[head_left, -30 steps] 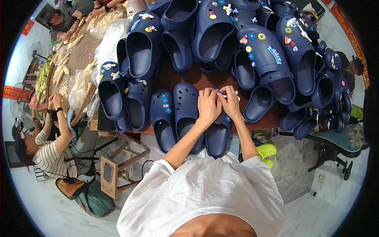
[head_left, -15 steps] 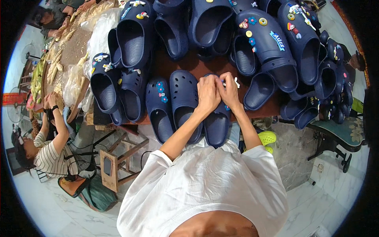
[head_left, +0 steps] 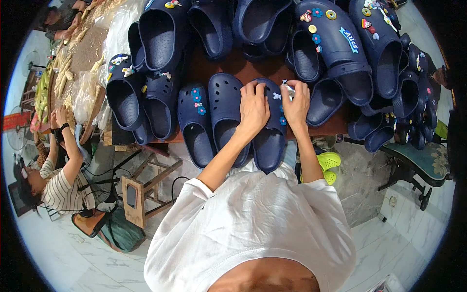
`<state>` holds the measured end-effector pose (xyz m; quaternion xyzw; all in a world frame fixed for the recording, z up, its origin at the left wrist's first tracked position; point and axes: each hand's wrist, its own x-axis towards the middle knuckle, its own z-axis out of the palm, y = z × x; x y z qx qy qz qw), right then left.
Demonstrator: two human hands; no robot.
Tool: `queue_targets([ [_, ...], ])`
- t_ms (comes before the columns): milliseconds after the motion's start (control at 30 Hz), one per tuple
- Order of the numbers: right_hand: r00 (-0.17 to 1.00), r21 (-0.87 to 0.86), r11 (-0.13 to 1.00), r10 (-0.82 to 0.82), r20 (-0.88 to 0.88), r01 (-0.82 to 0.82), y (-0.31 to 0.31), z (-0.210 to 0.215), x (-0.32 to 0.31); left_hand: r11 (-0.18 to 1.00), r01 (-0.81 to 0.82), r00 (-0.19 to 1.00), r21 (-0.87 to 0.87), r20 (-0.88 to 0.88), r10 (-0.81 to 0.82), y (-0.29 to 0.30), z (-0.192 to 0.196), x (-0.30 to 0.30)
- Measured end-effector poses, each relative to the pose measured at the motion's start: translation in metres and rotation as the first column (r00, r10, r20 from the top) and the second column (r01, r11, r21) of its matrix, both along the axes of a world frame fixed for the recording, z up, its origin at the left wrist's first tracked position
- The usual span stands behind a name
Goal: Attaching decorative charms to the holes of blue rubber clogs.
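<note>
From the head camera, both hands rest on a dark navy perforated foam clog (head_left: 270, 141) that lies toe-up at the near edge of the brown wooden worktop (head_left: 228, 65), its heel end hanging slightly past the edge toward the person. The left hand (head_left: 254, 108) lies flat and spread over the clog's upper, pressing it down with nothing gripped. The right hand (head_left: 296, 103) sits just beside it on the clog's right side, its fingertips pinched together on a small pale shoe charm (head_left: 288, 88) at the toe area (too small to tell its shape). A few small charms already show on the clog's upper between the 2 hands. Just left of it lies a plain navy clog (head_left: 224, 114), touching it, and further left a navy clog with blue flower charms (head_left: 195, 124). More navy clogs crowd the far side of the worktop, among them a large navy clog with coloured charms and a strap (head_left: 340, 46). At the far left, another person in a striped shirt (head_left: 58, 187) sits beside a wooden stool (head_left: 146, 187) on the pale marble floor (head_left: 404, 233).
</note>
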<state>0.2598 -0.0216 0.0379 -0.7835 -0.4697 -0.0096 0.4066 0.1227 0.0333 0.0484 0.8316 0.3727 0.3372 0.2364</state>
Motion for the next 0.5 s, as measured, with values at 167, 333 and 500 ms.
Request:
queue_targets([
  [167, 0.973, -0.31, 0.947, 0.005, -0.23, -0.078, -0.005, -0.005, 0.001, 0.999, -0.018, 0.986, -0.033, -0.167, 0.012, 0.0, 0.011, -0.008],
  [333, 0.982, -0.312, 0.943, 0.063, -0.176, -0.116, -0.001, -0.009, 0.003, 0.997, -0.009, 0.963, -0.076, -0.269, -0.011, 0.009, 0.008, -0.007],
  [500, 0.955, -0.369, 0.913, 0.246, 0.166, -0.171, 0.006, -0.004, 0.0, 0.995, -0.012, 0.967, -0.095, -0.255, -0.013, 0.015, 0.004, -0.002],
])
